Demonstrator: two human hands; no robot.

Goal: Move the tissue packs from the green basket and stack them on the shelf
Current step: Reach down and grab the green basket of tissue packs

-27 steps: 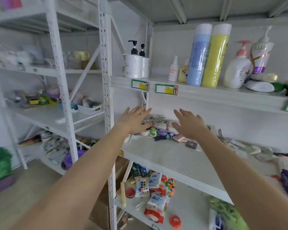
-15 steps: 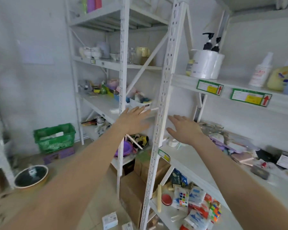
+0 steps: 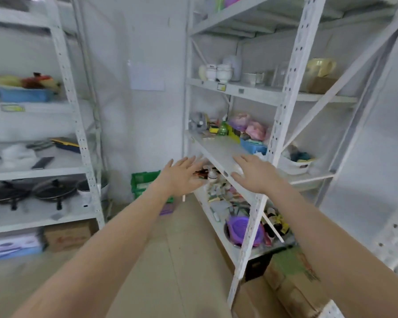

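The green basket [image 3: 143, 183] stands on the floor by the far wall, between two shelf units, partly hidden behind my left forearm. Something white shows through its mesh; I cannot make out tissue packs in the blur. My left hand [image 3: 182, 175] is held out in the air with straight fingers, empty, in front of the basket's right side. My right hand [image 3: 254, 173] is also stretched out flat and empty, over the front edge of the white shelf [image 3: 218, 150] on the right.
A white metal rack [image 3: 283, 115] on the right carries cups, sponges, a blue tray and a purple bowl [image 3: 241, 228]. Another rack [image 3: 78, 134] on the left holds pans and a blue bin. Cardboard boxes [image 3: 67, 237] sit on the floor under both.
The view has swung left, away from the shelf with bottles, toward the corner. The green basket has come nearer to the middle. Both hands stay outstretched and empty.
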